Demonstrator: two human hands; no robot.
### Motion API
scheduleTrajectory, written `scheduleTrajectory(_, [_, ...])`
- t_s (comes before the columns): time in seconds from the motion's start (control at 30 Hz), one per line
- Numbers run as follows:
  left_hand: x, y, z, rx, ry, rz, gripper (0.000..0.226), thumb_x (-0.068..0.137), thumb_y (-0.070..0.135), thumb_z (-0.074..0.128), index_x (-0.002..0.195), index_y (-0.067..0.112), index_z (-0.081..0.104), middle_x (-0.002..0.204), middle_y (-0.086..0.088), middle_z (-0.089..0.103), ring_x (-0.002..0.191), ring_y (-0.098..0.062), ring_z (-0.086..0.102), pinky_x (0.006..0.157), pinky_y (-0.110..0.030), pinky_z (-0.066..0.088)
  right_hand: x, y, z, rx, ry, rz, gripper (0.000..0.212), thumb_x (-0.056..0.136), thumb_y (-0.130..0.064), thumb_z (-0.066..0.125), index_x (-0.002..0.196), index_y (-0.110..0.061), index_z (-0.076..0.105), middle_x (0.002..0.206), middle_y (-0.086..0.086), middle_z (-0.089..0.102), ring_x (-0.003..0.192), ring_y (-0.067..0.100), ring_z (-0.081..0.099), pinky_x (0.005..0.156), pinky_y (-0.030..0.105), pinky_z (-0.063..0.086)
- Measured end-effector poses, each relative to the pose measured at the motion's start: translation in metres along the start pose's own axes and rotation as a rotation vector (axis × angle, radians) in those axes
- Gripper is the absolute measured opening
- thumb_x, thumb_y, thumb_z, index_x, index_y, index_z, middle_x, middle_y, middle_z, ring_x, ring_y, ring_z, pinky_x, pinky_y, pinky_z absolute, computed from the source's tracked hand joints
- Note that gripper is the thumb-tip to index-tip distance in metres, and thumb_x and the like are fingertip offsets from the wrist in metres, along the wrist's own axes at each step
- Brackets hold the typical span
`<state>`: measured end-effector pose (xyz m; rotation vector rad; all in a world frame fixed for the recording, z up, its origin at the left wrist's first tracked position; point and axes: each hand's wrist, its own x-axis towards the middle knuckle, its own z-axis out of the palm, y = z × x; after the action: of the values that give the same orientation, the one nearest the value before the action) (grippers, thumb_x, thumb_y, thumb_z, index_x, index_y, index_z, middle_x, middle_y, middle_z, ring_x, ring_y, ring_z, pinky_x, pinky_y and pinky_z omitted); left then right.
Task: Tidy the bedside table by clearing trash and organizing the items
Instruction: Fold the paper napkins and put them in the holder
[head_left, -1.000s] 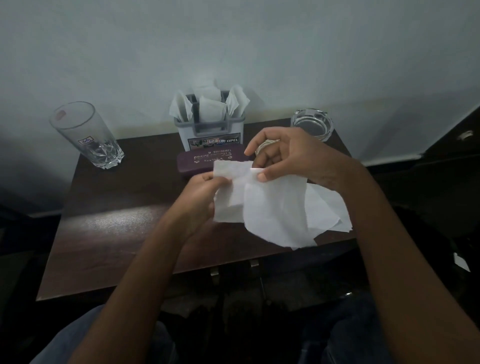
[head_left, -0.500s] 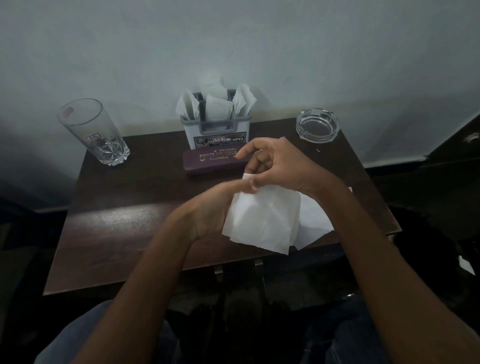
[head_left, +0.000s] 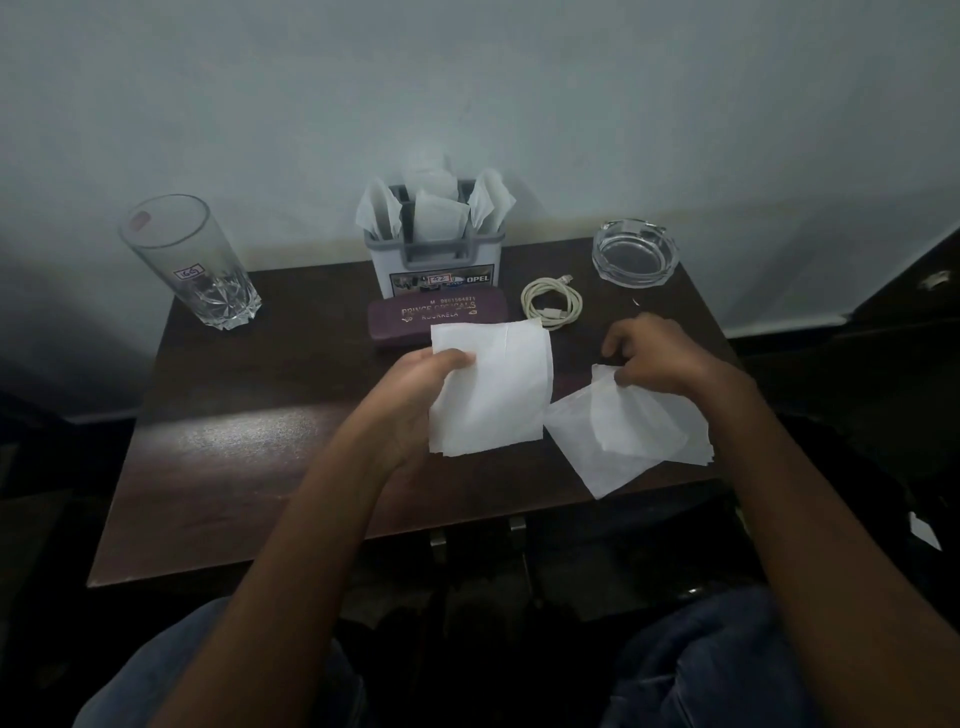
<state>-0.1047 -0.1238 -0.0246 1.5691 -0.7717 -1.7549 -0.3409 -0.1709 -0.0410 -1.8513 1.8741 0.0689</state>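
Observation:
My left hand (head_left: 415, 395) holds a folded white tissue (head_left: 493, 389) upright over the middle of the dark wooden bedside table (head_left: 249, 415). To its right, my right hand (head_left: 660, 358) pinches the top corner of a loose pile of white tissues (head_left: 623, 436) lying near the table's front right edge. A grey tissue holder (head_left: 436, 260) stuffed with tissues stands at the back centre. In front of it lies a purple spectacle case (head_left: 410, 317), with a coiled white cable (head_left: 551, 304) to its right.
A tall empty drinking glass (head_left: 192, 265) stands at the back left corner. A glass ashtray (head_left: 635, 253) sits at the back right. A pale wall rises directly behind the table. My knees in jeans are below the front edge.
My hands, together on one tissue before, have separated. The left hand now holds the folded tissue alone, and the right hand has dropped to the tissue pile at the right.

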Motion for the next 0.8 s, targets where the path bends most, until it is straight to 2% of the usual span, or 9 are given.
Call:
scheduleTrajectory(0.07, [0.000, -0.001, -0.001, -0.014, 0.003, 0.016, 0.019, 0.094, 0.017, 0.051, 0.107, 0.010, 0.062, 0.094, -0.005, 0.068, 0.081, -0.021, 0.065, 0.068, -0.033, 0.052, 0.001, -0.002, 0.002, -0.005, 0.031, -0.010, 0.020, 0.074, -0.005, 0.066, 0.077, -0.023, 0.057, 0.092, 0.000, 0.054, 0.103, 0.029, 0.053, 0.087, 0.039, 0.049])
scheduleTrajectory(0.13, [-0.001, -0.001, -0.002, -0.019, 0.004, 0.028, 0.016, 0.094, 0.019, 0.050, 0.102, 0.011, 0.062, 0.093, -0.004, 0.068, 0.079, -0.020, 0.065, 0.066, -0.032, 0.051, 0.001, -0.004, 0.002, 0.020, 0.053, 0.003, 0.024, 0.075, -0.006, 0.065, 0.065, -0.025, 0.056, 0.086, -0.001, 0.059, 0.099, 0.028, 0.055, 0.086, 0.041, 0.050])
scheduleTrajectory(0.2, [-0.001, 0.000, -0.002, -0.015, 0.019, 0.035, 0.014, 0.095, 0.020, 0.050, 0.096, 0.012, 0.062, 0.089, -0.003, 0.068, 0.077, -0.019, 0.064, 0.062, -0.031, 0.050, 0.000, -0.004, 0.003, 0.054, 0.067, 0.015, 0.027, 0.078, -0.005, 0.063, 0.061, -0.026, 0.057, 0.078, -0.003, 0.060, 0.093, 0.025, 0.058, 0.083, 0.041, 0.051])
scheduleTrajectory(0.33, [0.000, -0.001, -0.002, 0.016, 0.066, 0.051, 0.018, 0.095, 0.025, 0.050, 0.103, 0.014, 0.062, 0.103, -0.005, 0.067, 0.089, -0.023, 0.064, 0.072, -0.034, 0.051, -0.005, -0.006, -0.005, 0.211, 0.072, -0.003, 0.014, 0.076, -0.002, 0.065, 0.071, -0.015, 0.066, 0.078, 0.000, 0.063, 0.081, 0.017, 0.058, 0.071, 0.028, 0.047])
scheduleTrajectory(0.43, [-0.001, 0.000, -0.002, 0.022, 0.089, 0.097, 0.020, 0.096, 0.026, 0.048, 0.107, 0.015, 0.060, 0.100, -0.003, 0.066, 0.088, -0.020, 0.063, 0.070, -0.032, 0.051, -0.012, -0.010, -0.019, 0.363, 0.080, -0.051, 0.015, 0.072, 0.002, 0.071, 0.068, -0.012, 0.065, 0.072, -0.001, 0.063, 0.068, 0.010, 0.056, 0.060, 0.021, 0.042])
scheduleTrajectory(0.57, [-0.002, 0.000, -0.001, 0.008, 0.100, 0.153, 0.019, 0.096, 0.025, 0.047, 0.108, 0.015, 0.059, 0.096, -0.001, 0.067, 0.085, -0.019, 0.065, 0.067, -0.031, 0.053, -0.020, -0.012, -0.033, 0.555, 0.058, -0.137, 0.018, 0.069, 0.007, 0.073, 0.067, -0.008, 0.063, 0.068, 0.005, 0.064, 0.062, 0.012, 0.058, 0.064, 0.025, 0.047])
scheduleTrajectory(0.7, [-0.002, -0.001, 0.001, -0.007, 0.125, 0.172, 0.025, 0.096, 0.024, 0.048, 0.113, 0.010, 0.060, 0.101, -0.006, 0.068, 0.087, -0.022, 0.066, 0.069, -0.032, 0.055, -0.019, -0.009, -0.036, 0.563, 0.114, -0.181, 0.024, 0.067, 0.007, 0.074, 0.067, -0.014, 0.063, 0.067, 0.003, 0.064, 0.051, -0.001, 0.056, 0.058, 0.014, 0.047])
scheduleTrajectory(0.8, [-0.003, -0.002, 0.002, 0.007, 0.122, 0.188, 0.021, 0.096, 0.023, 0.048, 0.110, 0.012, 0.059, 0.095, -0.003, 0.067, 0.082, -0.018, 0.065, 0.066, -0.030, 0.055, -0.014, -0.004, -0.032, 0.502, 0.153, -0.147, 0.023, 0.068, 0.004, 0.075, 0.068, -0.017, 0.065, 0.068, 0.005, 0.065, 0.055, 0.002, 0.057, 0.062, 0.023, 0.045])
